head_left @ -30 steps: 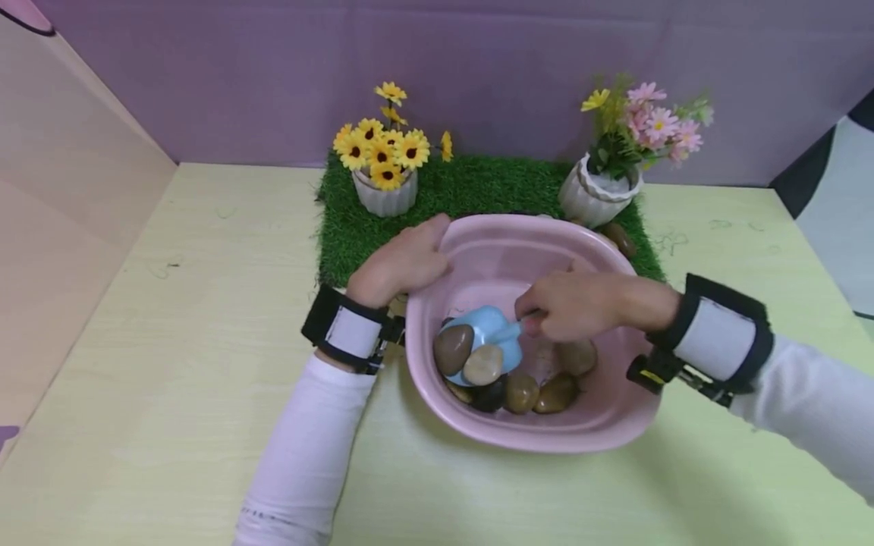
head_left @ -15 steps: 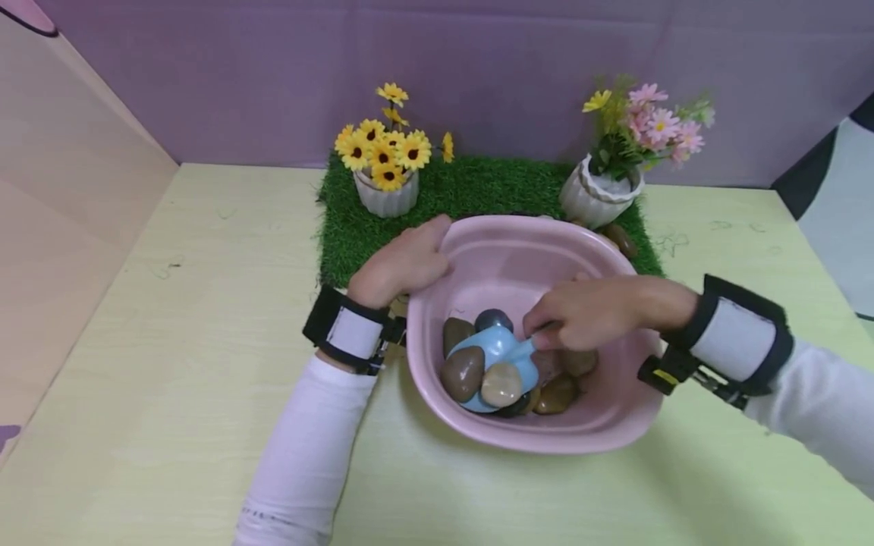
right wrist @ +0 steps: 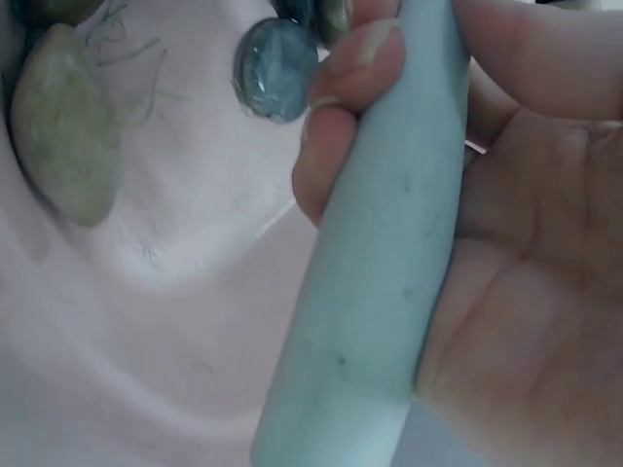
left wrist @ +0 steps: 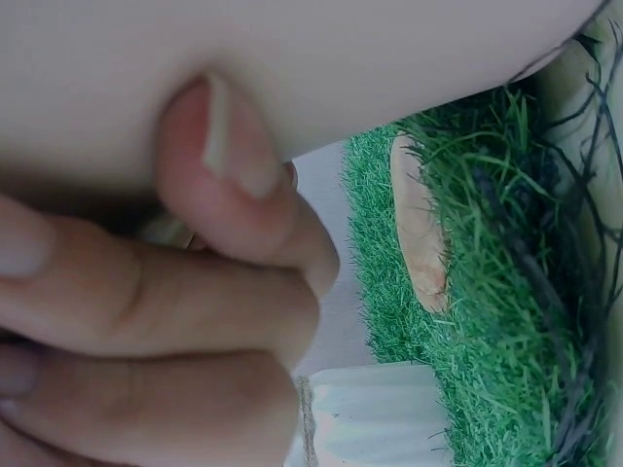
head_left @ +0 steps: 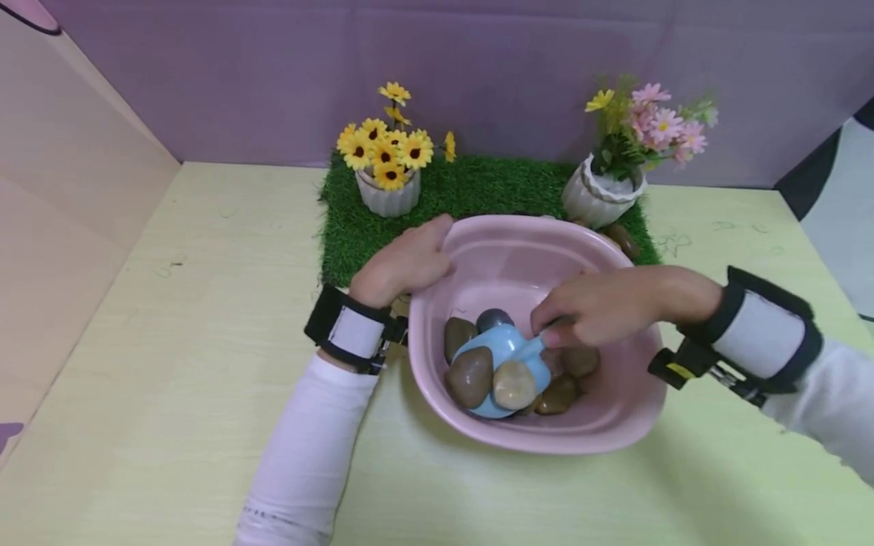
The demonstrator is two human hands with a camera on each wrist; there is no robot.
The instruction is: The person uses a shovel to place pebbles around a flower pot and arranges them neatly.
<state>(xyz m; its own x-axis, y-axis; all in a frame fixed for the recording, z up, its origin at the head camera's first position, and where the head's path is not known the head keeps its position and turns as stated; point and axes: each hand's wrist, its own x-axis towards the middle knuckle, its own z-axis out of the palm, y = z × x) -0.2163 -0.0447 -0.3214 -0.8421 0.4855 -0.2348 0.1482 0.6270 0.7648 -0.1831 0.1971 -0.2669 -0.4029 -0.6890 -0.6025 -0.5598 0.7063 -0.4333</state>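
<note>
A pink basin sits at the front of a green grass mat and holds several smooth stones. My right hand grips the handle of a light blue scoop, whose blade carries a brown stone and a beige stone. In the right wrist view my fingers wrap the scoop handle above the basin floor, near a grey-blue stone. My left hand grips the basin's left rim; the left wrist view shows its curled fingers against the rim.
A white pot of yellow flowers stands at the mat's back left. Another white pot with pink flowers stands at the back right, close behind the basin. Pale wooden tabletop lies all around, with a purple wall behind.
The scoop has shifted right and toward the basin's front with two stones on its blade. My right hand drew right. The left hand has stayed on the rim.
</note>
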